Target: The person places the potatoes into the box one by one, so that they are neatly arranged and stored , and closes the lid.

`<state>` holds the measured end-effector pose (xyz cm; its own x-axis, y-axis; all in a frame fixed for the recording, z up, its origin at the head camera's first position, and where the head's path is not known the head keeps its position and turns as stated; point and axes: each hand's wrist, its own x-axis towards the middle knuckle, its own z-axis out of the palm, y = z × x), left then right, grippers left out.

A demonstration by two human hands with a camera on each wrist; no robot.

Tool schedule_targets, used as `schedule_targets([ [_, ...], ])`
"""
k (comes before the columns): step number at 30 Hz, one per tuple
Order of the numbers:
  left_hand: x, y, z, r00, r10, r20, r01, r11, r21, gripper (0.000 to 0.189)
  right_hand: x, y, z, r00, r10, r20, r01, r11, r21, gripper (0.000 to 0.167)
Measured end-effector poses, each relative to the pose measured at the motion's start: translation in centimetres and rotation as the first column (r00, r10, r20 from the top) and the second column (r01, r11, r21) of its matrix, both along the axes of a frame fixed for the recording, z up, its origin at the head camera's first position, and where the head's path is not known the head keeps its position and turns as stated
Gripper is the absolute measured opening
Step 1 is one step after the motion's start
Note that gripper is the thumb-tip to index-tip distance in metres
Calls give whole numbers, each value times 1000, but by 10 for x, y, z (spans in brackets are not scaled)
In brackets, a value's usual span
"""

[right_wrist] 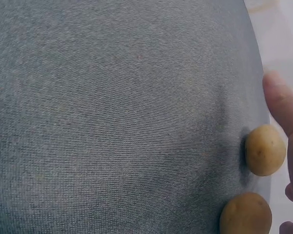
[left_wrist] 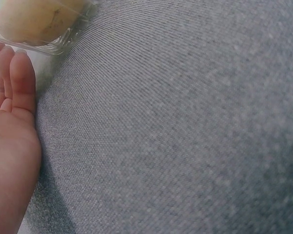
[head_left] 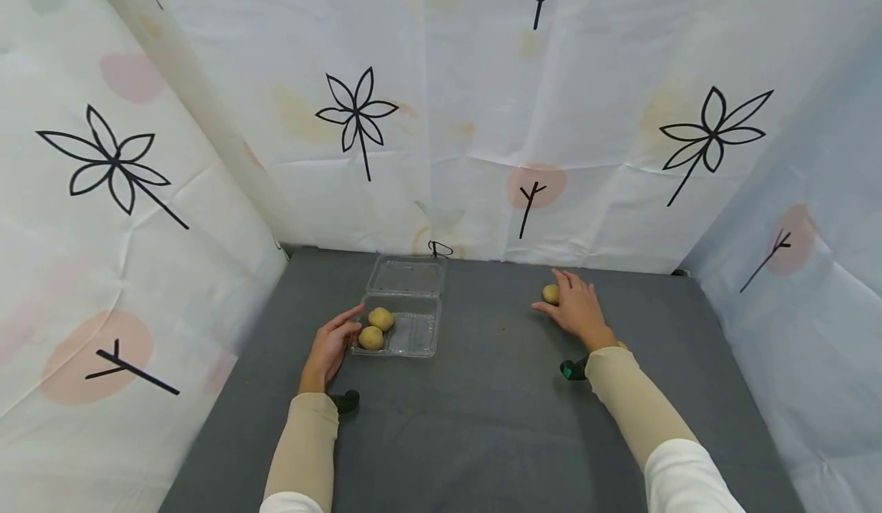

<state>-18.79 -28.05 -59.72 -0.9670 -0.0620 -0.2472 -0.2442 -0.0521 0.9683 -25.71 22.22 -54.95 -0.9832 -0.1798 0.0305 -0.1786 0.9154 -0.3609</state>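
A clear plastic clamshell container (head_left: 426,333) lies with its lid (head_left: 408,276) folded back. Two potatoes (head_left: 381,318) (head_left: 370,338) sit in its left side. My left hand (head_left: 326,352) is at the container's left wall, its fingers extended against or very near it; the left wrist view shows the fingertips by the plastic corner, below a potato (left_wrist: 36,19). Over at the back right, my right hand (head_left: 577,310) hovers with thumb and fingers spread about a potato (head_left: 550,293), not gripping it. Another potato (head_left: 622,344) is mostly hidden behind my right wrist.
A dark grey cloth surface (head_left: 475,421) lies under everything. White patterned curtains (head_left: 475,115) enclose the back and both sides. In the right wrist view two potatoes (right_wrist: 265,150) (right_wrist: 246,214) rest close together on the cloth.
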Motion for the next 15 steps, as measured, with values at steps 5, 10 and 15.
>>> schedule_targets([
  [5, -1, 1, 3, 1000, -5, -10, 5, 1000, -7, 46, -1, 1, -2, 1000, 2, -30, -2, 1000, 8, 80],
  [10, 0, 4, 7, 1000, 23, 14, -23, 1000, 11, 43, -2, 0, -2, 1000, 11, -12, -11, 1000, 20, 74],
  [15, 6, 6, 19, 999, 10, 32, -12, 999, 43, 45, -1, -4, -3, 1000, 8, 13, -8, 1000, 13, 69],
])
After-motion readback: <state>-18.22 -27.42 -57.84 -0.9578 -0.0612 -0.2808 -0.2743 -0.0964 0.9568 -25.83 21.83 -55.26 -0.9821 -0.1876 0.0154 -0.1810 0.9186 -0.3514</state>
